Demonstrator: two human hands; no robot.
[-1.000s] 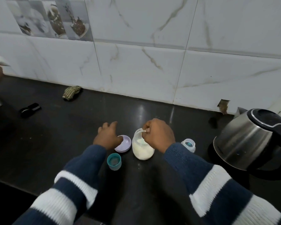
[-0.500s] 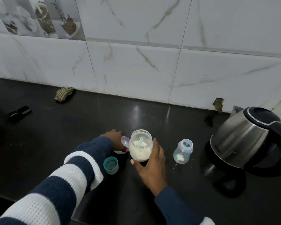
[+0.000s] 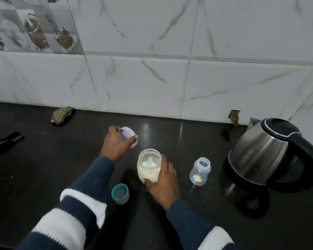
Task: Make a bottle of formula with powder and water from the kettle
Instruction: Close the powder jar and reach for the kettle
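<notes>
left hand [image 3: 116, 145] up off the desk [image 3: 61, 168], fingers and thumb pinching the lilac lid [image 3: 127, 137] by its rim, and the lid sat tilted rather than level. right hand [image 3: 163, 184] was wrapped round the jar [image 3: 148, 170] from its right and near side, thumb across the front, holding it down on the desk. the jar stood upright, mouth open and straight up, pale powder in the bottom and the scoop [image 3: 150, 160] standing in it. here was the relation that mattered: the lid hung to the left of the jar mouth and further from the person, apart from it, not over it. so the jar lay right of the left hand and closer in, and the left hand was the one placed to bring the lid across. if the lid was meant to go back on, as it looked, it wanted levelling first, and the scoop handle near the rim could foul it. the bottle [image 3: 200, 172] stood open just right of the jar, upright, with the kettle [image 3: 264, 152] further right. whether the bottle had powder in it i could not tell. a teal cap [image 3: 120, 193] sat on the desk between the two sleeves.
</notes>
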